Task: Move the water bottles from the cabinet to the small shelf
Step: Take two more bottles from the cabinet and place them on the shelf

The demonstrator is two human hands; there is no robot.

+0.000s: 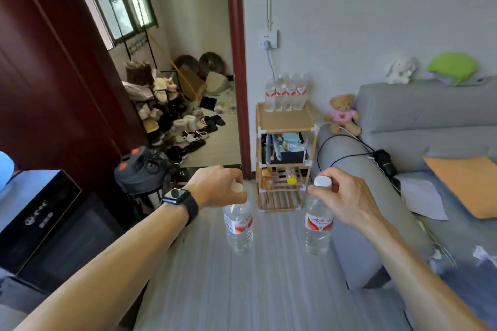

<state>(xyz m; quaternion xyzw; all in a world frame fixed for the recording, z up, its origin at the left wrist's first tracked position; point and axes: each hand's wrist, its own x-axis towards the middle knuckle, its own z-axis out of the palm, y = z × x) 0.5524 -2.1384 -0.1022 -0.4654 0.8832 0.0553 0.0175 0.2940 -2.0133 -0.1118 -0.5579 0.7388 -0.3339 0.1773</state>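
My left hand [217, 185] pinches the white cap of a clear water bottle [238, 226] with a red and white label, which hangs upright above the floor. In the same way my right hand [341, 196] holds a second water bottle [318, 226] by its cap. Straight ahead against the wall stands the small wooden shelf [286, 119]. Several water bottles [285, 94] of the same kind stand in a row at the back of its top board. Both hands are well short of the shelf. No cabinet shows in this view.
A grey sofa [419, 126] with a teddy bear [343, 114] flanks the shelf on the right, its arm close to my right hand. An open doorway [188, 62] with a dark red frame and heaped shoes lies left. A black box [35, 212] and a round grey device [139, 169] sit at lower left.
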